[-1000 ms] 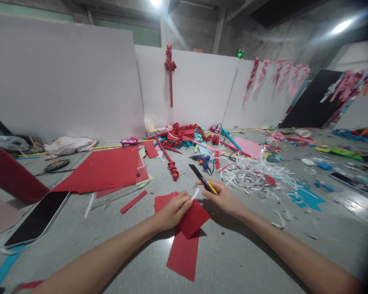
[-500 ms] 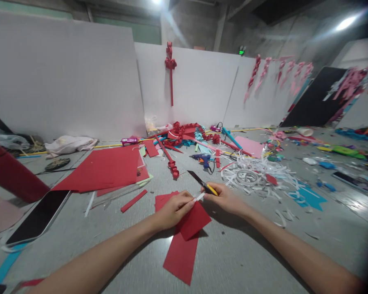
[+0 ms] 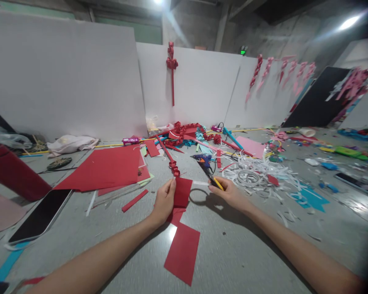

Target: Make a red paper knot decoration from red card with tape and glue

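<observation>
My left hand pinches a small red paper piece by its left side, holding it up off the floor. My right hand grips a utility knife with a yellow and black handle, its dark blade slanting up and to the left. A thin white strip, like tape backing, stretches from the paper's upper right edge to my right fingers. Another red paper piece lies flat on the floor nearer to me. More red paper shows partly beneath the held piece.
A blue glue gun lies beyond the knife. White strip scraps and a tape roll are at the right. Large red sheets and a phone lie at the left. Red paper chains sit near the white wall panels.
My left hand has raised the red piece upright and moved slightly left. My right hand has shifted right with the knife, and more white strip now shows between the hands.
</observation>
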Motion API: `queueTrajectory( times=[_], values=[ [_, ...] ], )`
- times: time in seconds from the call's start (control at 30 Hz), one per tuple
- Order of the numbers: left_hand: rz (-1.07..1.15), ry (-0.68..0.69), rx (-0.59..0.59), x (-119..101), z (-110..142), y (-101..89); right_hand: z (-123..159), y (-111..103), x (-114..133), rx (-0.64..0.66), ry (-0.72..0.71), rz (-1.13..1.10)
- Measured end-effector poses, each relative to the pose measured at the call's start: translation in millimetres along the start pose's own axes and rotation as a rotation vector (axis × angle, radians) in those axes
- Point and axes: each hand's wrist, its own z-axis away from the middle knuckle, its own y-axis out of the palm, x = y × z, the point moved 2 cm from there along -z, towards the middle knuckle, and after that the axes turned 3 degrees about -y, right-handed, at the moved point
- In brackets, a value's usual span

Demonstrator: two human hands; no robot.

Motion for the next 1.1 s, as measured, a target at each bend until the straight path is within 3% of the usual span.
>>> queueTrajectory(
  times=[0.2, 0.4, 0.57, 0.87, 1.1],
  values=[
    [0.172, -0.089, -0.010, 4, -5, -1.3, -4, -3, -5, -0.135, -0.057, 0.241],
    [0.297, -0.091, 0.018, 2, -4, 1.1, -3, 5, -16, 0.007, -0.069, 0.480],
    [0.401, -0.140, 0.031, 6, -4, 3.1, -2, 6, -19, -0.031, -0.050, 0.530],
    [0.247, -0.082, 0.026, 2, -3, 0.0, -8, -1, -44, -0.221, -0.115, 0.690],
    [0.231, -0.078, 0.022, 2, -5, 0.2, -5, 5, -35, -0.183, -0.159, 0.701]
  ],
)
